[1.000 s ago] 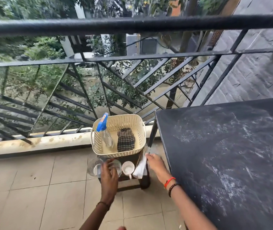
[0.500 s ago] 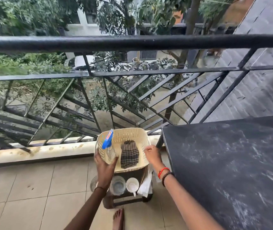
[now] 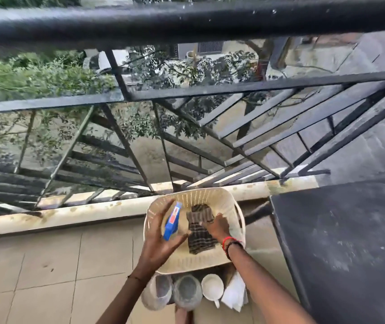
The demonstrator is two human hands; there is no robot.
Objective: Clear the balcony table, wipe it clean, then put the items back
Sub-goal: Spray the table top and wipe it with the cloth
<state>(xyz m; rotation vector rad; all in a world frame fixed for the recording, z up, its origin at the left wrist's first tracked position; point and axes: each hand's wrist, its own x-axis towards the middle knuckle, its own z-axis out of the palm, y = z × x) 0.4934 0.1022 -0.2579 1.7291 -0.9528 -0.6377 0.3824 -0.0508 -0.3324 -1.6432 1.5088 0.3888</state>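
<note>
Both our hands are now inside the cream basket [image 3: 235, 205], where half a second ago they were only at its edges. The left grip [image 3: 161, 239], which lay against the basket's near left wall, now sits wide open with its fingers splayed. The blue head of the spray bottle [image 3: 171, 222] stands between its thumb and fingers. We cannot tell whether the palm touches the bottle yet.

The right grip [image 3: 217, 226] was on the right rim. It has come inward onto the checked cloth [image 3: 198, 237], with its fingers bent down and bunching the upper end of the fabric. The cloth lies flat on the basket floor, under and to the left of this grip and just right of the bottle. Red and dark bands circle the wrist behind it.

Below both grips, towards us, two glass jars [image 3: 186, 295], a white cup [image 3: 212, 287] and a folded white paper [image 3: 234, 298] sit on the lower level under the basket, unmoved. A second ago the left grip was down on one jar and the right at the paper.

Right of the right grip is the dark desk [image 3: 339, 242], smeared with pale dust and carrying nothing we can see. Beyond both grips runs the black railing [image 3: 186, 22], which looms larger than before.
</note>
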